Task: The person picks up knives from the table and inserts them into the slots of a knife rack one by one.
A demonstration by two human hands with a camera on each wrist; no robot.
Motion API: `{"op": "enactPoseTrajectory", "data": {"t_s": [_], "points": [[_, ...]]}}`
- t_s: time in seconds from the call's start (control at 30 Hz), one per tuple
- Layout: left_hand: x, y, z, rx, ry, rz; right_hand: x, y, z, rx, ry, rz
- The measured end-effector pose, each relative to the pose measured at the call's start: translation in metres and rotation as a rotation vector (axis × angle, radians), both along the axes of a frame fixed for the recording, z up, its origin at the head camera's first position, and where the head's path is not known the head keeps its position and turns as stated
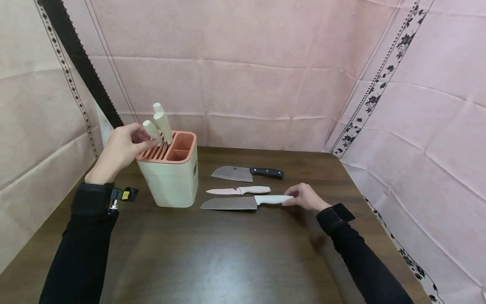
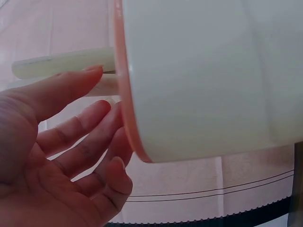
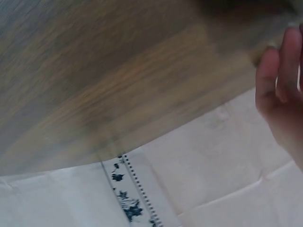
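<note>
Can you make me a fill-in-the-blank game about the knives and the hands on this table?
1. The number of knives lying flat on the table is ____.
2. The knife nearest the back wall, the cleaver, has a ____ handle.
3. The right hand touches the handle of the big white-handled knife, which lies ____ to the person of those on the table.
4. The left hand touches handles sticking out of the ____.

Missing words: three; black; nearest; knife block

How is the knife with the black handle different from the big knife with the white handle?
The black-handled knife lies farthest back, untouched; the white-handled knife lies nearest, with the right hand at its handle end. The black-handled blade looks shorter and deeper, the white-handled one longer. Both lie flat on the table, blades pointing left.
</note>
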State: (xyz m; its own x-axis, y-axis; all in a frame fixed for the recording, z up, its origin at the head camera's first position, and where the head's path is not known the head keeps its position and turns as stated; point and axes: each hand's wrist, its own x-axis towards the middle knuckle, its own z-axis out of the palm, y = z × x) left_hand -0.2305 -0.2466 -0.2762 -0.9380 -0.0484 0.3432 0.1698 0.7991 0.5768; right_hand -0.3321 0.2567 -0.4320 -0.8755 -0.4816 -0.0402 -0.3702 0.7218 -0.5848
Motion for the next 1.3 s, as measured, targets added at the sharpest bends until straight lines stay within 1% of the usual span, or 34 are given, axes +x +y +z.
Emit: {"op": "enactPoseTrajectory", "data": {"t_s": [0.07,0.13,0.23,0.3,0.4,0.47,0.57,0.63,0.7,0.8,0.87,0.9,0.97,1.13,1.3], "points": [[0.005,0.000,0.000,-0.006,-0.016,-0.004,0.000,0.005,0.006,-0.033,-0.040,-0.026],[0.010,0.000,0.001,-0.017,-0.035,-0.023,0.000,0.010,0.013,-0.079,-0.073,-0.051],[0.017,0.002,0.005,-0.069,-0.067,-0.075,0.000,0.016,0.025,-0.187,-0.102,-0.077],[0.022,0.004,0.009,-0.102,-0.091,-0.119,-0.001,0.019,0.033,-0.272,-0.108,-0.077],[0.029,0.012,0.014,-0.152,-0.109,-0.180,-0.002,0.020,0.044,-0.406,-0.116,-0.078],[0.032,0.019,0.017,-0.172,-0.109,-0.224,-0.001,0.018,0.051,-0.486,-0.112,-0.096],[0.035,0.031,0.020,-0.176,-0.090,-0.293,0.002,0.012,0.061,-0.571,-0.067,-0.155],[0.034,0.039,0.021,-0.157,-0.081,-0.338,0.006,0.006,0.070,-0.633,-0.034,-0.203],[0.032,0.047,0.022,-0.134,-0.073,-0.369,0.011,-0.002,0.079,-0.689,0.005,-0.231],[0.026,0.056,0.020,-0.108,-0.067,-0.407,0.023,-0.016,0.095,-0.762,0.069,-0.221],[0.023,0.061,0.016,-0.101,-0.068,-0.428,0.031,-0.026,0.105,-0.778,0.123,-0.206],[0.021,0.064,0.015,-0.098,-0.069,-0.437,0.035,-0.030,0.110,-0.789,0.146,-0.201],[0.018,0.068,0.011,-0.088,-0.084,-0.454,0.040,-0.036,0.116,-0.794,0.194,-0.217],[0.014,0.075,0.007,-0.074,-0.104,-0.463,0.045,-0.037,0.127,-0.832,0.309,-0.245],[0.011,0.080,0.007,-0.046,-0.111,-0.471,0.045,-0.032,0.142,-0.946,0.441,-0.201]]}}
